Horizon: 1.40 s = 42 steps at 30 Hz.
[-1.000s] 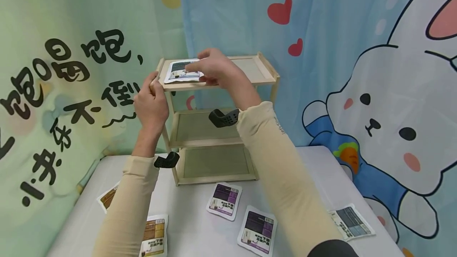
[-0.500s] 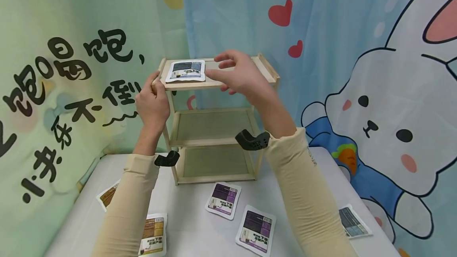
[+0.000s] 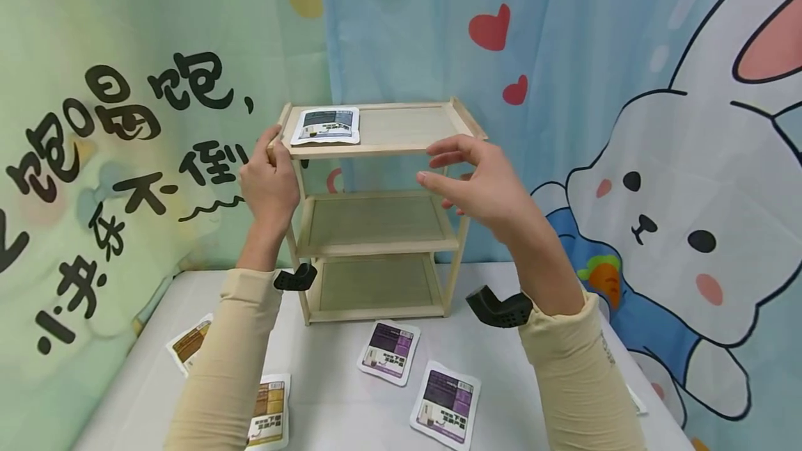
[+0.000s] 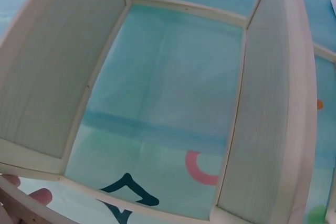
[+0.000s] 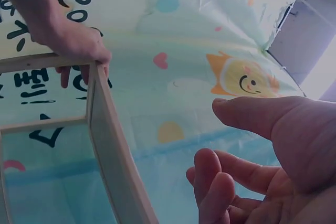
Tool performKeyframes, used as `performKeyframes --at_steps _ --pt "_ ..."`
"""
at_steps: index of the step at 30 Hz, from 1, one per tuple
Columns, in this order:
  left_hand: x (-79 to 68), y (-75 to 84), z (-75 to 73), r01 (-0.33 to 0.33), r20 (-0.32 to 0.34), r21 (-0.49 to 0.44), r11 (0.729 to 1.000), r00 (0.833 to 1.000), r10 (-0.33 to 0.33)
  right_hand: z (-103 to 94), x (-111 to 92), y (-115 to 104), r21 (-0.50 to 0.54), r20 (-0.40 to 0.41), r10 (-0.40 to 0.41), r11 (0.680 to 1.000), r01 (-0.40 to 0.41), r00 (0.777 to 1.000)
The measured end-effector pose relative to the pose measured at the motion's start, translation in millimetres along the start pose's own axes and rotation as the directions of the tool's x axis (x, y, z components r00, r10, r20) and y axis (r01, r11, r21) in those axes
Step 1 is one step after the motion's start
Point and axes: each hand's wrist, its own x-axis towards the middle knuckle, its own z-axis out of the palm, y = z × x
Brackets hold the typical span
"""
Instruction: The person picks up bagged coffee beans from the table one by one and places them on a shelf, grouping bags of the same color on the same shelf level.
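A three-tier wooden shelf [image 3: 366, 255] stands on the white table. My left hand [image 3: 269, 183] grips the upper left corner of its frame; in the right wrist view that left hand [image 5: 73, 43] curls over the top corner, and the left wrist view shows its fingertips [image 4: 41, 196] at the frame. On the top tier, at the left end, lies a flat white packet [image 3: 326, 125] with a dark blue-grey label. My right hand [image 3: 479, 183] hovers before the shelf's right side, fingers loosely bent and apart, holding nothing; the right wrist view shows its thumb [image 5: 257, 114] away from the fingers.
Two purple-labelled packets [image 3: 390, 352] [image 3: 446, 406] lie in front of the shelf. Two brown-labelled packets [image 3: 271, 413] [image 3: 188, 345] are at the left, partly behind the left sleeve. A packet edge [image 3: 638, 401] peeks out beside the right sleeve. Printed curtains [image 3: 401, 26] hang behind the table.
My right hand has let go of the blue-grey packet on the top tier and moved right and down, away from it. The left hand keeps its grip on the shelf corner.
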Motion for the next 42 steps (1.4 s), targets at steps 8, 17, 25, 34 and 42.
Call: performKeyframes --at_steps 8,17,25,34,42 --pt "-1.5 -0.6 -0.6 0.012 0.011 0.004 1.0 1.0 -0.012 -12.3 -33.0 22.8 -0.04 0.002 -0.053 0.998 0.053 0.999" --pt "0.2 0.5 2.9 0.008 -0.003 -0.018 1.0 1.0 -0.008 -28.9 -66.1 49.9 -0.142 -0.026 -0.037 0.989 0.033 0.999" --pt "-0.2 -2.1 3.0 0.017 -0.006 -0.004 1.0 1.0 -0.017 -38.3 -86.6 76.1 -0.18 -0.034 0.013 0.983 -0.019 0.999" --pt "-1.7 -3.5 3.8 0.007 0.005 -0.009 1.0 1.0 -0.007 -51.2 -106.3 112.1 -0.252 -0.073 0.106 0.96 -0.121 0.992" --pt "-1.3 -3.9 4.5 0.016 0.003 -0.007 1.0 1.0 -0.016 -58.6 -119.8 144.7 -0.263 -0.085 0.22 0.936 -0.235 0.972"
